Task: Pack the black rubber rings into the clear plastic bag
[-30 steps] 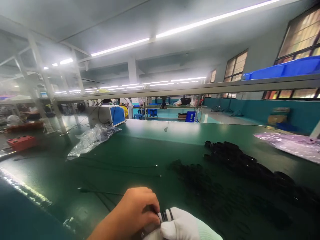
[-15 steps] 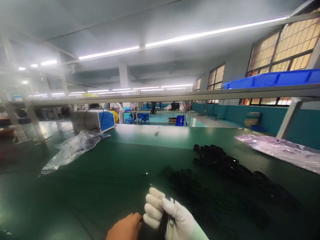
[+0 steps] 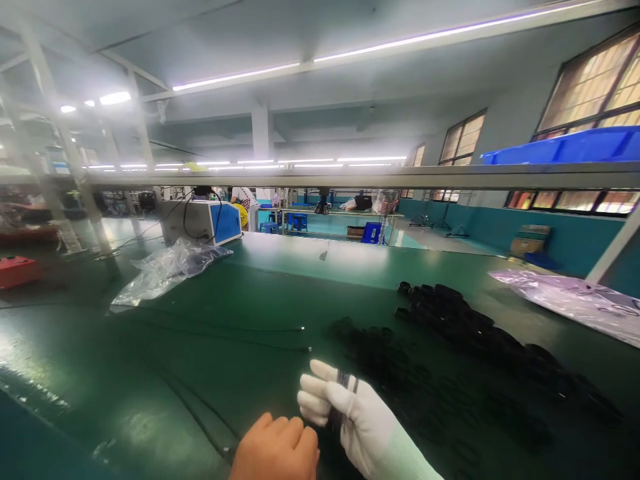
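My right hand (image 3: 345,413) wears a white glove and is closed around a black cable (image 3: 336,419), dark strands of which cross its fingers and palm. Beside it on the left, my bare left hand (image 3: 277,448) is curled into a fist with the knuckles up; what its fingers hold is hidden. Thin black cables (image 3: 250,328) with small bright ends lie on the green table (image 3: 240,293) beyond the hands. More dark cable (image 3: 197,403) runs along the tabletop to the left hand's side. Right of the glove spreads a pile of small black rings (image 3: 380,353).
Bundled black coils (image 3: 450,313) lie farther right. A clear plastic bag (image 3: 170,270) and a blue-and-grey machine (image 3: 200,223) stand at the left, a red box (image 3: 19,272) beyond. Pinkish plastic (image 3: 570,297) lies right. Overhead, a shelf rail (image 3: 320,179) carries a blue bin (image 3: 565,147).
My view has turned left and shifted, so more of the table's left side shows. The left fist now sits higher in view against the gloved hand. The right hand still holds the cable.
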Tool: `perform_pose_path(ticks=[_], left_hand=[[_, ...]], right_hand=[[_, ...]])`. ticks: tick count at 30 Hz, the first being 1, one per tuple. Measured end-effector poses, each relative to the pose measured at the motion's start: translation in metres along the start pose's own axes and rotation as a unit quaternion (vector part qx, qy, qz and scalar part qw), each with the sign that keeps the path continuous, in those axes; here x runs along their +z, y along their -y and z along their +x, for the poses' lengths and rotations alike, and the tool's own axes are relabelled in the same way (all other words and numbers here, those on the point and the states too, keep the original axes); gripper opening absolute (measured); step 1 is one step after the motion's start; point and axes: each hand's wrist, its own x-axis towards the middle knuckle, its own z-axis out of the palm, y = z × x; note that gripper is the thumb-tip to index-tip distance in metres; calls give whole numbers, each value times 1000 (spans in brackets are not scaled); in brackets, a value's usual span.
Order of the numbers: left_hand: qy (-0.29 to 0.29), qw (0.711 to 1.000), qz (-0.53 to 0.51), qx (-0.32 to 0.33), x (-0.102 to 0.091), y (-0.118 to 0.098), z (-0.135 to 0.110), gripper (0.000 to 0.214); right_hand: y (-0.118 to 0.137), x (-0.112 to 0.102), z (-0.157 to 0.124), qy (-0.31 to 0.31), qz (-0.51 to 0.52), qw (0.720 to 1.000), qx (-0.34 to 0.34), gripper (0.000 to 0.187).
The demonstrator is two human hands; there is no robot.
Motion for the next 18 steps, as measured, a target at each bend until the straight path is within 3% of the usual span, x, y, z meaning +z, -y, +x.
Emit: perform_pose_path(ticks=[2,3,5,7,9,13,15,17,18], left_hand=[[-48,995,-31,76,-13,17,15,28],[-36,993,-52,103,-20,26,24,27],[40,986,-109,122,-32,40,38,24],[119,972,-170,115,-38,49,47,22],[171,956,-220,96,-39,52,51,21],[176,950,-238,99,-36,51,54,9],[215,941,-244,94,-37,52,58,11],[282,905,-317,38,-36,54,61,9],[311,872,-378,-14,-33,56,60,7]], right_hand=[[-3,5,-4,24,-29,998,59,26],[-4,7,-6,52,-41,993,97,22],[-6,10,-9,132,-45,980,145,17],[-9,10,-9,182,-28,971,155,19],[-11,7,-8,186,-23,970,156,22],[-16,-4,-3,150,-107,965,186,16],[-18,-9,-3,155,-98,961,206,19],[-20,-12,-4,171,-48,961,212,25],[-21,-13,-5,178,-31,961,208,28]])
